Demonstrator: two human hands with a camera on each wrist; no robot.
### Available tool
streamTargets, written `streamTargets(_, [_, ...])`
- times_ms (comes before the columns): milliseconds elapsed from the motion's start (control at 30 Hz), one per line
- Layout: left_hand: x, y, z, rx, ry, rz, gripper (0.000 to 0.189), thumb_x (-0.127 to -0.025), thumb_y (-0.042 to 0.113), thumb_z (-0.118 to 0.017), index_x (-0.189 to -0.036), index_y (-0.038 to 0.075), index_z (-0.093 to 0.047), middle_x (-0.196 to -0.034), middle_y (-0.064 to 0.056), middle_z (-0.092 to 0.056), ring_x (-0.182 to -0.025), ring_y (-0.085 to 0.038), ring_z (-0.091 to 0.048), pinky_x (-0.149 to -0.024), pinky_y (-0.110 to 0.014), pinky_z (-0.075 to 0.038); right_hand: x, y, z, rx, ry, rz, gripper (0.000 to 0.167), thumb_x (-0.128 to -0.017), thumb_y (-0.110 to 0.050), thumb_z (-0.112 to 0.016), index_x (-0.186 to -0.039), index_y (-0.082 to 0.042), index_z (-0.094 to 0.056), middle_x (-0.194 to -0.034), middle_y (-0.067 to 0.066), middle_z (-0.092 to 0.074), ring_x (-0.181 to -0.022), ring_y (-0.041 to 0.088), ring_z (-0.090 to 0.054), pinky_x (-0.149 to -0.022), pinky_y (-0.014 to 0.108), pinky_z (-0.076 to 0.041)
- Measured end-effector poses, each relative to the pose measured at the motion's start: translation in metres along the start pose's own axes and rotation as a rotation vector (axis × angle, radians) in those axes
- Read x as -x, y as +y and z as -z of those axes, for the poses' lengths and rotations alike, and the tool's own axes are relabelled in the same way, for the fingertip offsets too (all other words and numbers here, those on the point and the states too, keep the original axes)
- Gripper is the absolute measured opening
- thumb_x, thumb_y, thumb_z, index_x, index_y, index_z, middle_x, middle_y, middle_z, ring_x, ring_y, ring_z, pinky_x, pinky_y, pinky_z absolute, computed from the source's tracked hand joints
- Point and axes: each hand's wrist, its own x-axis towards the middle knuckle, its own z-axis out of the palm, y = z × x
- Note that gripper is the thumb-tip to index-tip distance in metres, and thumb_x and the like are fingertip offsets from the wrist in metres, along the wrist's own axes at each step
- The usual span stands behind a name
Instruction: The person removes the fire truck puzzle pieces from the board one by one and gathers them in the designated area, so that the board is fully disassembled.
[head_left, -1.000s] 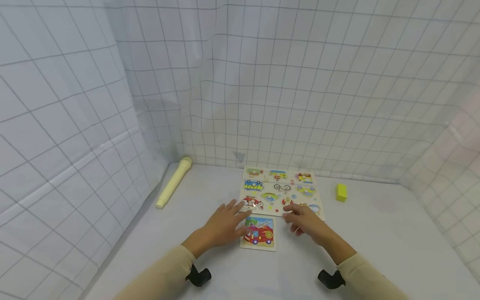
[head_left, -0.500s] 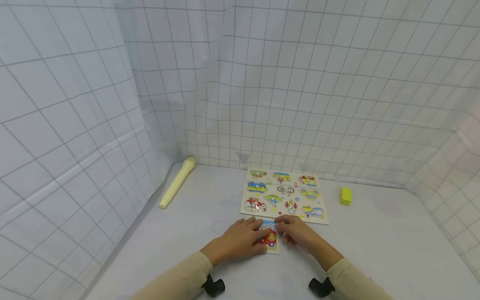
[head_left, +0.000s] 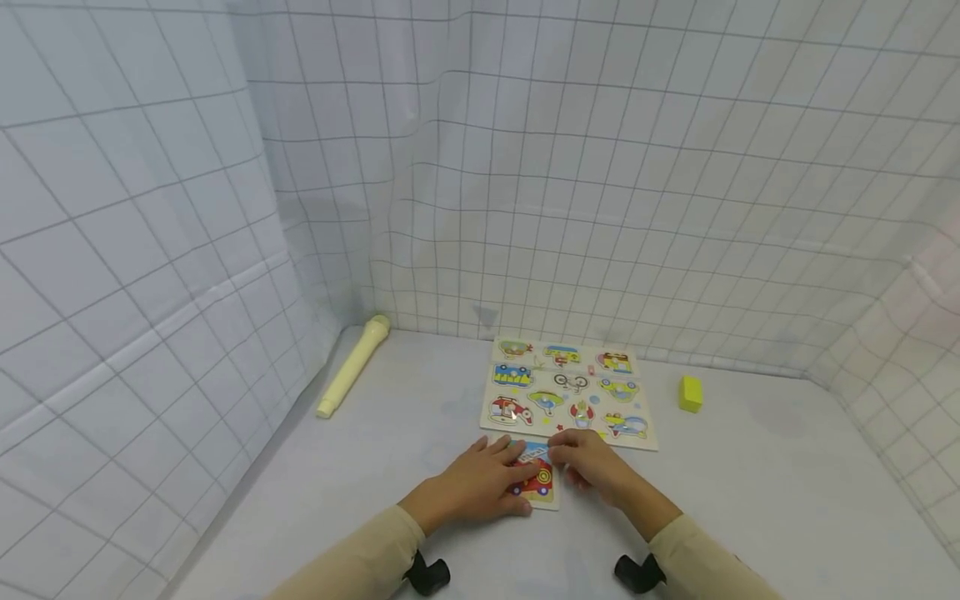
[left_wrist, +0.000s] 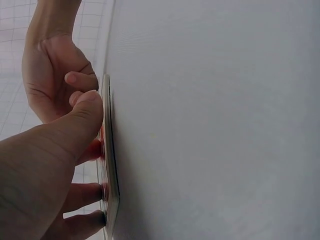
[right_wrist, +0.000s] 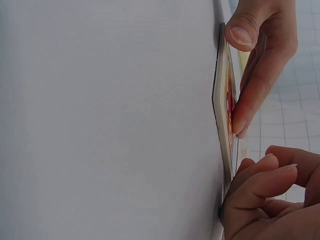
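Observation:
A small square fire-truck puzzle (head_left: 546,493) lies flat on the table. My left hand (head_left: 480,483) rests over its left half, fingers stretched across the picture and thumb near the front edge. Its fingertips touch the picture in the right wrist view. At the far right corner is my right hand (head_left: 588,462), fingers bent. Several of its fingers (right_wrist: 255,185) curl in toward the palm beside the puzzle's edge; I cannot tell whether it pinches anything. Behind both hands lies a larger peg puzzle board (head_left: 536,425) with vehicle pieces in it.
A pale yellow microphone-shaped stick (head_left: 351,371) lies on the left side of the table. On the right stands a yellow block (head_left: 691,393). Grid-patterned white cloth (head_left: 555,208) surrounds the table at the back and sides.
My left hand has come down from the peg board's edge onto the fire-truck puzzle. My right hand has drawn back from the board to the small puzzle's corner. The last half second shows little movement.

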Motion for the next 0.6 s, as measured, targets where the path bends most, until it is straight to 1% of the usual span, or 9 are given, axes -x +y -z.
streamTargets(100, [0.000, 0.001, 0.001, 0.004, -0.011, 0.007, 0.063, -0.096, 0.068, -0.051, -0.152, 0.040, -0.046, -0.162, -0.005, -0.039, -0.151, -0.030, -0.034, -0.118, -0.059, -0.031, -0.003, -0.002, 0.000, -0.032, 0.001, -0.013, 0.027, -0.097, -0.018, -0.065, -0.118, -0.001, -0.066, -0.088, 0.006, -0.062, -0.059, 0.014, -0.049, -0.050, 0.023, -0.038])
streamTargets(267, [-0.001, 0.001, 0.000, 0.006, -0.014, 0.018, 0.063, -0.095, 0.068, -0.052, -0.152, 0.041, -0.047, -0.163, -0.004, -0.038, -0.152, -0.029, -0.032, -0.118, -0.061, -0.028, -0.009, -0.003, 0.001, -0.062, 0.003, -0.035, 0.018, -0.096, -0.014, -0.066, -0.109, -0.001, -0.066, -0.084, 0.006, -0.061, -0.056, 0.013, -0.047, -0.049, 0.022, -0.038])
streamTargets(400, [-0.001, 0.001, -0.001, -0.007, -0.013, 0.021, 0.064, -0.094, 0.069, -0.052, -0.152, 0.042, -0.047, -0.163, -0.003, -0.038, -0.152, -0.029, -0.032, -0.118, -0.062, -0.028, -0.013, -0.003, 0.001, -0.068, -0.001, -0.042, 0.017, -0.095, -0.014, -0.068, -0.106, -0.002, -0.065, -0.081, 0.006, -0.060, -0.053, 0.012, -0.046, -0.047, 0.021, -0.038])
streamTargets(600, [0.000, 0.000, -0.002, -0.035, -0.016, 0.026, 0.065, -0.094, 0.071, -0.050, -0.152, 0.042, -0.046, -0.163, -0.002, -0.037, -0.152, -0.028, -0.031, -0.117, -0.063, -0.028, -0.017, -0.003, 0.001, -0.074, -0.013, -0.026, 0.019, -0.094, -0.014, -0.069, -0.107, -0.001, -0.064, -0.084, 0.006, -0.061, -0.054, 0.012, -0.046, -0.047, 0.021, -0.038])
